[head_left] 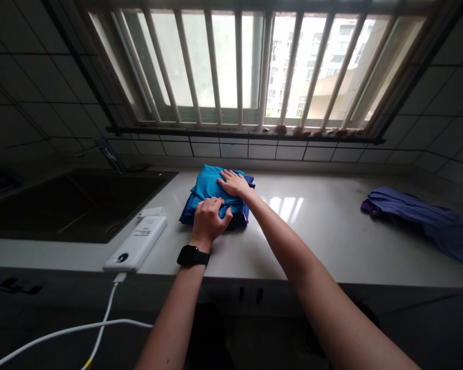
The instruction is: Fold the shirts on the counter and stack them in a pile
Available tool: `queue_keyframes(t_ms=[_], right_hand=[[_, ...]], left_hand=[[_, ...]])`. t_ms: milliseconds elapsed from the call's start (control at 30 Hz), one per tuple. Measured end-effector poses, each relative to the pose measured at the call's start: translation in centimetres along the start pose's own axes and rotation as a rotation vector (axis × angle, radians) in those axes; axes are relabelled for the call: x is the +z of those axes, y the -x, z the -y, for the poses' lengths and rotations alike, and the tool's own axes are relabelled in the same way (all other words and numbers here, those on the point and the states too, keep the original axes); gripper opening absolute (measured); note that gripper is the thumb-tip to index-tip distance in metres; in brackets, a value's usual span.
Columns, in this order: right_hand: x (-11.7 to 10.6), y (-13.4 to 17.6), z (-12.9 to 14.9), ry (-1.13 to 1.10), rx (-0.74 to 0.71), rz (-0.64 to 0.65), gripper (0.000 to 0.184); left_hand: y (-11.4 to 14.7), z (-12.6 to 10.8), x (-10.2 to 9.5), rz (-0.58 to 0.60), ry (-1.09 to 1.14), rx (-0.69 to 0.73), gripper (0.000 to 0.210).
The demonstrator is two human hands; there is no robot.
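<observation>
While the blue cloth [207, 184] is set on the white counter [324, 231] near the sink [73, 205], its top is partly covered by the right hand [234, 184], which is laid flat and open. Its near side is touched by the left hand [208, 219], which is bent; whether any cloth is pinched cannot be told. Far to the right, a purple cloth [420, 217] is seen.

The table [324, 252] is white and glossy. Folded blue cloth [208, 184] lies mid-surface, a white power bank [141, 241] near the sink [111, 200], purple-blue cloth [420, 213] at right.
</observation>
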State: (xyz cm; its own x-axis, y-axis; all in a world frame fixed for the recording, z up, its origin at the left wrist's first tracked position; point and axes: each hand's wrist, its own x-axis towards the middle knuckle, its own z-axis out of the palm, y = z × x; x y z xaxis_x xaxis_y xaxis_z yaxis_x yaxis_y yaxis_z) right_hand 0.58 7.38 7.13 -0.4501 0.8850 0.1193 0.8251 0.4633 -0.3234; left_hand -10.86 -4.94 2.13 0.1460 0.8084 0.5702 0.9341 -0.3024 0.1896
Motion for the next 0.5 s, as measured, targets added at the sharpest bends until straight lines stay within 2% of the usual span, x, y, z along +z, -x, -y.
queue_keyframes(t_ms=[67, 133, 200, 300, 400, 500], right_hand=[[-0.8, -0.9, 0.4, 0.016, 0.085, 0.022, 0.062], [-1.5, -1.4, 1.4, 0.064, 0.080, 0.027, 0.060], [-1.6, -1.1, 2.4, 0.083, -0.015, 0.009, 0.058], [-0.5, 0.6, 2.6, 0.061, -0.150, -0.009, 0.053], [0.7, 1.9, 1.5, 0.042, -0.079, -0.038, 0.053], [0.8, 1.7, 1.1, -0.010, 0.016, -0.056, 0.056]], left_hand=[[0.0, 0.0, 0.0, -0.001, -0.009, -0.001, 0.029], [0.0, 0.1, 0.1, 0.009, -0.031, -0.011, 0.029], [0.0, 0.1, 0.0, 0.016, -0.055, -0.030, 0.029], [-0.1, 0.2, 0.1, 0.025, -0.072, -0.027, 0.026], [-0.2, 0.3, 0.3, 0.015, -0.065, 0.020, 0.024], [-0.2, 0.7, 0.7, -0.025, -0.032, 0.060, 0.026]])
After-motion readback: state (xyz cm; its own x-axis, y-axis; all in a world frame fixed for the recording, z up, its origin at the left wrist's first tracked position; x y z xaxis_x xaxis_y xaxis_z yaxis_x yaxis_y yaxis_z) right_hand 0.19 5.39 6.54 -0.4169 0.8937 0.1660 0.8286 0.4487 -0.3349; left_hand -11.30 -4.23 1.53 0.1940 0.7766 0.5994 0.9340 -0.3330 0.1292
